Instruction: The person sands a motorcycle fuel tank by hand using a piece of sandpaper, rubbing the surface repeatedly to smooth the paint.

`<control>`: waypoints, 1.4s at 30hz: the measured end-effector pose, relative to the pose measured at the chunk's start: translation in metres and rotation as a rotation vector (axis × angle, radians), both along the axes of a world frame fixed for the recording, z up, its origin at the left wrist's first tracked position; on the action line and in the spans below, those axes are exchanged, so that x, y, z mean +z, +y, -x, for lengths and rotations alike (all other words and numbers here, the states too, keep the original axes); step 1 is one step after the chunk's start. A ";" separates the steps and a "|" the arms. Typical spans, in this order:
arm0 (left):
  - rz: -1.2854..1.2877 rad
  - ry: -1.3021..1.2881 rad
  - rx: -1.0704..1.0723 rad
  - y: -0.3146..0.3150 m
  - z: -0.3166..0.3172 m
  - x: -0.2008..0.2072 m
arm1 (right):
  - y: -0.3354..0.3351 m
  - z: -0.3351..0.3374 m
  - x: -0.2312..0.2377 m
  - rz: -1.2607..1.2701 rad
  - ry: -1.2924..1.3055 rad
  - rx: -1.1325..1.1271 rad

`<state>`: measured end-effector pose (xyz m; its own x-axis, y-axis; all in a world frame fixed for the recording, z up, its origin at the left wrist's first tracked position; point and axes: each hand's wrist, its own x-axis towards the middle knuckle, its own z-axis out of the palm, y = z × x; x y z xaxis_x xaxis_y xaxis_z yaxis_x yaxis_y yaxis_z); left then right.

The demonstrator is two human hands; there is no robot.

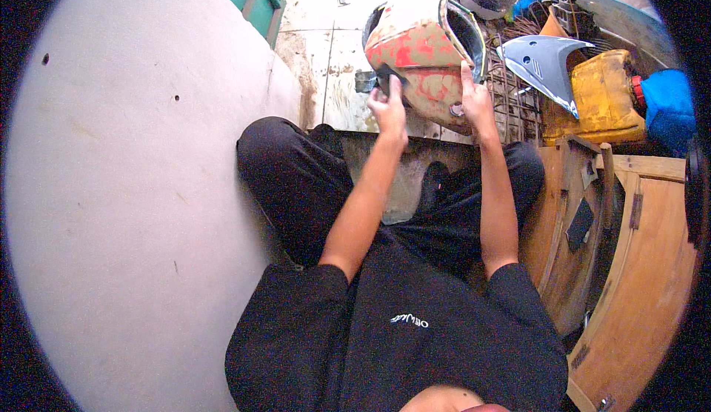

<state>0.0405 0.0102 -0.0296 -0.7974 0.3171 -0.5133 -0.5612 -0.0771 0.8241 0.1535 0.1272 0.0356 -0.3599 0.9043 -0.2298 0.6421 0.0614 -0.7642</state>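
One dark, pad-like piece (388,76) is held by the left hand (389,112) at upper centre; by the right hand (478,106), the scuffed helmet (419,50) just beyond is steadied. Its curve is best followed with light, even strokes.

Stained tiles (341,56) — 1 helmet (422,47), patchy red
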 end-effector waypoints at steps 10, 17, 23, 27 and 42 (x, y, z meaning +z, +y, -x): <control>0.012 -0.019 -0.187 -0.015 -0.035 0.023 | 0.002 -0.006 0.000 0.030 0.013 -0.033; 0.007 -0.034 -0.057 0.002 -0.004 0.000 | 0.000 0.002 0.000 -0.015 0.010 -0.004; 0.024 0.054 -0.135 -0.007 -0.034 0.001 | 0.006 -0.011 -0.004 -0.029 0.009 -0.031; 0.029 0.043 0.023 0.010 0.018 -0.014 | 0.001 0.002 -0.004 0.047 0.053 -0.017; 0.162 0.336 -0.114 -0.011 -0.051 -0.001 | -0.003 0.000 0.004 0.033 0.030 -0.041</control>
<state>0.0914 -0.0004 -0.0302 -0.8940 0.3493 -0.2806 -0.2558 0.1164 0.9597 0.1535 0.1245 0.0397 -0.3296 0.9107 -0.2491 0.6204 0.0101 -0.7842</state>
